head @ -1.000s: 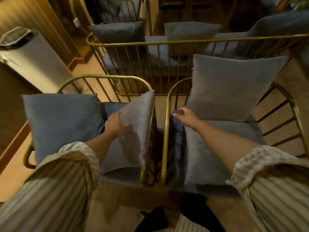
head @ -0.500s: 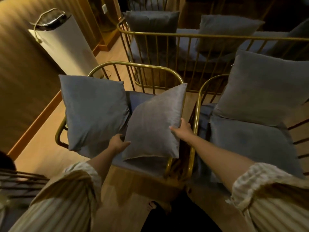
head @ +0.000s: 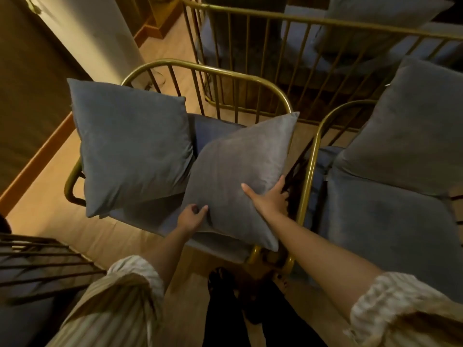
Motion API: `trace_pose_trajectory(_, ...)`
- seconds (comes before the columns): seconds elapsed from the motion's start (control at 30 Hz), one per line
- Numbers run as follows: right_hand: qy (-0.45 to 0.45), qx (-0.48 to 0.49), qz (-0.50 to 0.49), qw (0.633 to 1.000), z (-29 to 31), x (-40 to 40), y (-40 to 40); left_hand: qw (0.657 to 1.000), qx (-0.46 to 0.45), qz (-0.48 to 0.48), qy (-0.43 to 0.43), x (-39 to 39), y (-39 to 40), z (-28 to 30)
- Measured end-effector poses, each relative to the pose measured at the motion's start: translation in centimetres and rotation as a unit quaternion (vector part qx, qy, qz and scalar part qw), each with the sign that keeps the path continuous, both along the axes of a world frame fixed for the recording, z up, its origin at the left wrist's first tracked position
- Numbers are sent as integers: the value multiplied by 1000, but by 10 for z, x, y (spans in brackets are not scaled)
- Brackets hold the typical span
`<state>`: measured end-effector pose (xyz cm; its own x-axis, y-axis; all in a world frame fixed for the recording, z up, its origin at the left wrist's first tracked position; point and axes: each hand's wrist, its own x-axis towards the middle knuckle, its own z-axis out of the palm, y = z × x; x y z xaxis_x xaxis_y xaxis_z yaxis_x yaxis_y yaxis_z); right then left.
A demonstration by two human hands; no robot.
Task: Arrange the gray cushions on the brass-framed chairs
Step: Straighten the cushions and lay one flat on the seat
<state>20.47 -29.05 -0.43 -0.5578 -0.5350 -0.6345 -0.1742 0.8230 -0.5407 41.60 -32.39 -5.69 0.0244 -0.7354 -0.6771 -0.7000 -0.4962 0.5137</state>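
Light wood floor, brown wall, orange baseboard, warm light.

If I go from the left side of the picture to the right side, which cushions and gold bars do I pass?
Darker gray cushion → lighter gray cushion → brass rail of the right chair → big gray cushion leaning on that chair.
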Motion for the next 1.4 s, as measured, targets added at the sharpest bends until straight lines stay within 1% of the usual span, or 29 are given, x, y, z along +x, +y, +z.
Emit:
trace_pose_trajectory(0.13,47,-12,-11,999,-13,-1,-2,999,21,30,40,6,-25,-30)
trace_pose_trajectory(0.3,85,-48,-15,995,-30,-4,3,991,66,101,59,22,-67,-76)
trace_pose_trajectory(0.37,91,-63,-21,994,-39,-7,2,989,72,114,61,29,-84,-99)
trace_pose_trajectory(0.47,84,-92,-31,992,-49,-10,4,983,100,124,89,38,-103,-125)
trace_pose_trajectory(0.53,79,-115,-37,989,-54,-13,6,972,130,143,131,40,-109,-133)
trace_pose_trajectory(0.6,70,-128,-36,989,-54,-13,8,951,172,164,200,42,-110,-134)
trace_pose_trajectory(0.67,57,-137,-38,988,-51,-13,9,932,203,171,249,41,-109,-127)
trace_pose_trajectory(0.73,33,-141,-47,988,-47,-16,9,927,202,146,282,33,-108,-105)
trace_pose_trajectory(0.87,-44,-125,-86,987,-31,-31,6,936,179,94,289,31,-113,-70)
trace_pose_trajectory(0.93,-68,-115,-92,987,-20,-38,5,940,166,90,283,38,-114,-53)
trace_pose_trajectory(1.0,-83,-126,-95,984,-4,-44,7,946,148,97,270,45,-108,-33)
trace_pose_trajectory(1.17,-115,-166,-92,975,33,-67,28,934,172,104,296,60,-83,5)
trace_pose_trajectory(1.23,-117,-175,-104,972,46,-79,46,924,183,104,321,58,-75,23)
trace_pose_trajectory(1.33,-124,-189,-119,967,67,-95,77,908,199,107,353,41,-72,54)
trace_pose_trajectory(1.4,-126,-202,-140,961,82,-106,98,910,193,85,357,23,-76,78)
